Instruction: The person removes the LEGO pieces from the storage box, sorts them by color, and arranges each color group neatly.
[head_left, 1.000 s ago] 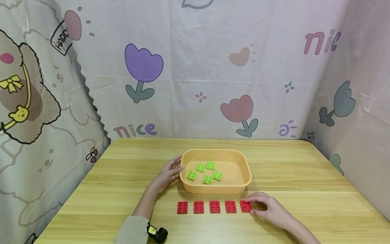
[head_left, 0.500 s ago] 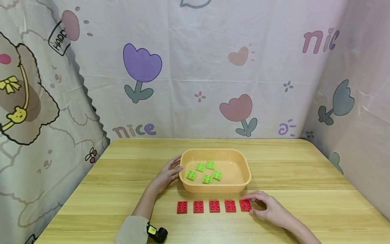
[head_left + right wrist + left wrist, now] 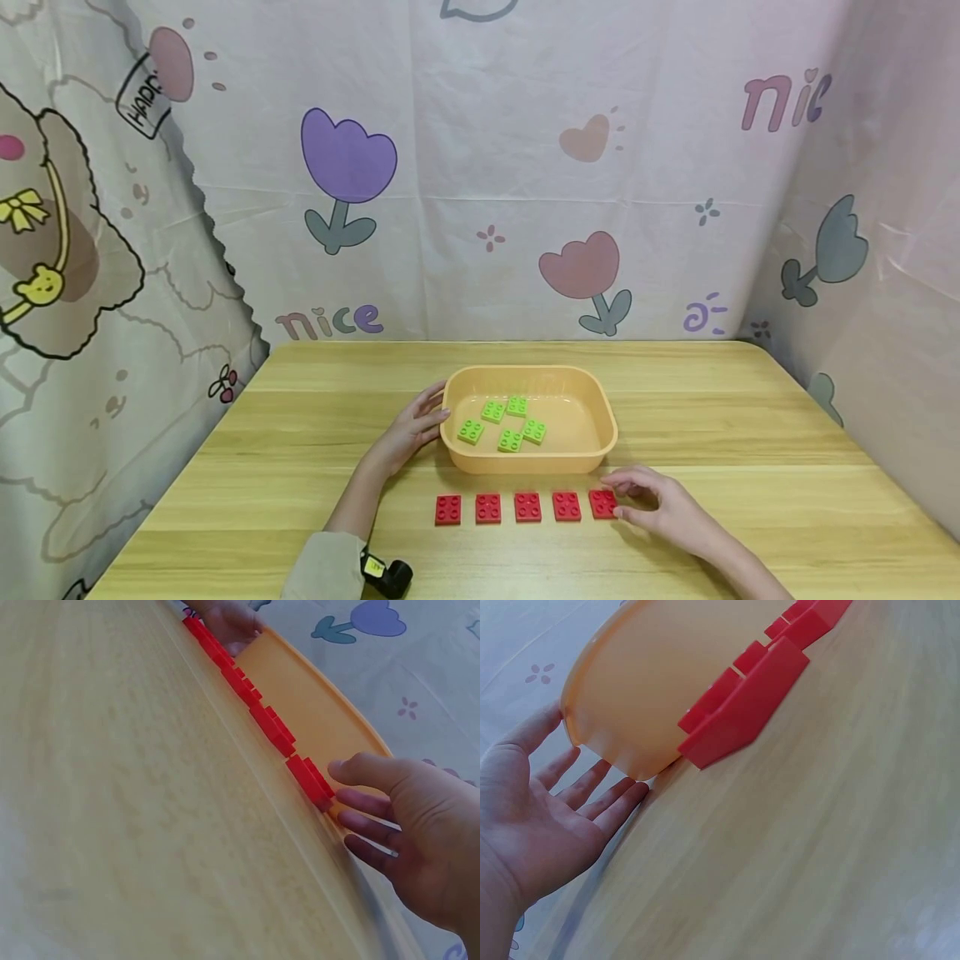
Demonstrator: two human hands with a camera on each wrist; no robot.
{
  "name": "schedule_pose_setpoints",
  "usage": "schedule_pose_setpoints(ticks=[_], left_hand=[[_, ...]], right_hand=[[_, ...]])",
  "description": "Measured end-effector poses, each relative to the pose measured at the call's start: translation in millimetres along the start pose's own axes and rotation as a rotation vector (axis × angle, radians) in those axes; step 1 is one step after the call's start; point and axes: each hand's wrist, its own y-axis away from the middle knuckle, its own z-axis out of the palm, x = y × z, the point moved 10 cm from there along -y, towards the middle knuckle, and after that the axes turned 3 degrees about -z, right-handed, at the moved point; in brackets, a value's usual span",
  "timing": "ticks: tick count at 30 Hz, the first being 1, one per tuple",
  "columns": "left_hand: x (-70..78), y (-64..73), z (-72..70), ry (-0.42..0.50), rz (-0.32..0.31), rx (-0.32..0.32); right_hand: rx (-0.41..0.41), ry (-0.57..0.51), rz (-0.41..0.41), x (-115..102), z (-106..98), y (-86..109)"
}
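1. Since the earlier frame, the person's right hand (image 3: 663, 508) is easing slightly off the square, studded red plastic brick (image 3: 602, 504) nearest its thumb, which is lying flat on the pale wood-grain table (image 3: 750, 500).
2. The right fingers are curving loosely, the thumb standing apart from them; whether a tip is touching that brick, one cannot tell.
3. Four matching red bricks (image 3: 527, 507) are lying in a spaced row leftward, beyond the right thumb.
4. The left hand (image 3: 408, 433) is resting its spread fingertips against the end of the rounded, peach-orange plastic tray (image 3: 536, 464), the thumb touching its rim.
5. Five lime-green studded plastic bricks (image 3: 492, 411) are lying inside, right of the left fingertips.
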Motion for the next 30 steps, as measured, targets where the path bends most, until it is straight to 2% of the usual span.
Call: schedule_pose_setpoints(ticks=[3, 10, 21, 30], left_hand=[[-0.6, 0.1, -0.6, 0.005, -0.008, 0.011], [0.8, 0.6, 1.5, 0.021, -0.004, -0.006], [0.0, 0.8, 0.7, 0.023, -0.005, -0.011], [-0.9, 0.2, -0.4, 0.019, -0.005, -0.008]], right_hand=[[0.004, -0.014, 0.009, -4, -2, -1.0], [0.015, -0.031, 0.0, -16, -5, -4.4], [-0.004, -0.039, -0.087, -35, -7, -18.1], [-0.038, -0.044, -0.046, -46, -10, -38.9]])
